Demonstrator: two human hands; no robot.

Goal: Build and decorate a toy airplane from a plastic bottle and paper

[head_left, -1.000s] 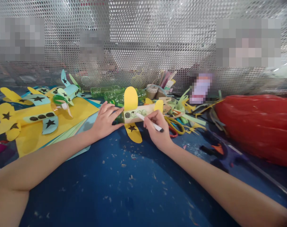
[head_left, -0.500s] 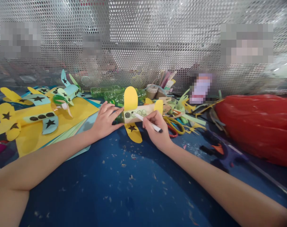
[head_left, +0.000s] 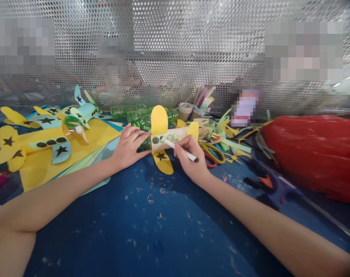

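Note:
A toy airplane [head_left: 180, 135] with a cream paper body, yellow wings and a green bottle nose lies on the blue table. A black star marks its near wing, and a row of circles runs along its side; the first is filled black, the second partly. My left hand [head_left: 130, 148] grips the nose end, thumb below and fingers above. Pinched in my right hand [head_left: 193, 159] is a white marker [head_left: 182, 151] with a black end; its tip touches the second circle. The tail's far part is hidden behind the right hand.
Finished-looking paper airplanes [head_left: 45, 139] rest on yellow sheets [head_left: 101, 134] at left. Green bottles [head_left: 140, 112], cups of sticks [head_left: 185, 110], scissors [head_left: 216, 152] and paper scraps lie behind. A purple glue gun [head_left: 281, 188] and red bag [head_left: 313, 154] are right; a perforated metal screen [head_left: 175, 50] stands behind.
The second circle has a little more black in it, and the marker tip has shifted very slightly. Both hands otherwise keep their places.

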